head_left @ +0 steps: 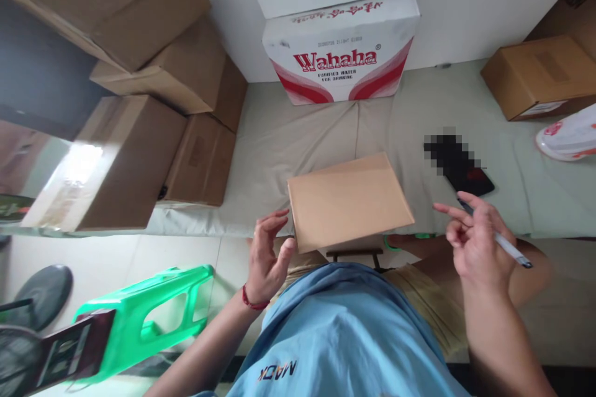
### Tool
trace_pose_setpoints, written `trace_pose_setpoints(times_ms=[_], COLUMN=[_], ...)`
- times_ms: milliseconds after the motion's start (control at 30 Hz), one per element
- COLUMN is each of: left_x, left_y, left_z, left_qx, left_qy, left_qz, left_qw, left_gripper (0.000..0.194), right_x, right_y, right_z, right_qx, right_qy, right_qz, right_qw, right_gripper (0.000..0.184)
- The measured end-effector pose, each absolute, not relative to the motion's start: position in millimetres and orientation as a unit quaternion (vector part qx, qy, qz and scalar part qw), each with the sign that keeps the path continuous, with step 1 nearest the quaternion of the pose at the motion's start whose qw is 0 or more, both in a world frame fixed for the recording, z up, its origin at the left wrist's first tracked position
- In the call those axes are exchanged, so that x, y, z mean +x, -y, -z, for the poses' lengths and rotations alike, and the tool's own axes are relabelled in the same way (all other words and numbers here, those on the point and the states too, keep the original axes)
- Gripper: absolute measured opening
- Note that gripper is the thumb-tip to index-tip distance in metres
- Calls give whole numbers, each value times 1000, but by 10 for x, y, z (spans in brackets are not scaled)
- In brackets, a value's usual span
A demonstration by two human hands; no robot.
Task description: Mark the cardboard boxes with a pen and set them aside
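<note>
A flat brown cardboard box (351,201) lies slightly turned at the front edge of the cloth-covered table, its near side reaching over the edge. Beside its left end is my left hand (269,257), fingers apart and nothing in them; whether it touches the box I cannot tell. My right hand (482,239), right of the box, holds a pen (512,250) with a white barrel and dark end between thumb and fingers, its index finger stretched out. Just beyond that hand a black phone (472,177), partly blurred out, rests on the cloth.
Stacked cardboard boxes (200,161) stand at the left. A white and red Wahaha water carton (342,53) is against the wall. To the right are another brown box (542,77) and a white container (568,133). A green plastic stool (144,316) is on the floor, lower left.
</note>
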State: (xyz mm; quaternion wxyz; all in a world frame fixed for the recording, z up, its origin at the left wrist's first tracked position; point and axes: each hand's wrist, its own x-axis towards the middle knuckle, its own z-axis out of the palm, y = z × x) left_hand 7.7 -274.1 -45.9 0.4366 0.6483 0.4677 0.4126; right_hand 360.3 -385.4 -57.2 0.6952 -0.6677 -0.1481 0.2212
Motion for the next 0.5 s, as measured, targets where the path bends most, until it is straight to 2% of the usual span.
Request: trace_pose_setpoints(times_ms=[100,200,300,500], left_x=[176,177,43,-260], left_y=[2720,2652,2596,2615], left_z=[392,345,331,332], left_qx=[568,498,399,327], left_qy=[-502,-521,-531,-523], left_qz=[-378,-343,-347,-342], left_qw=[531,602,663,709], left_gripper=[51,59,57,52], right_x=[3459,3256,3061,2861], right_y=[3894,3942,3979,3952], right_z=[615,592,492,233], right_qx=[-705,-728,-676,-573], right_qy=[256,383,460,594], right_qz=[-260,-238,-234,-171], right_qw=[608,517,526,538], right_gripper=[52,42,37,48])
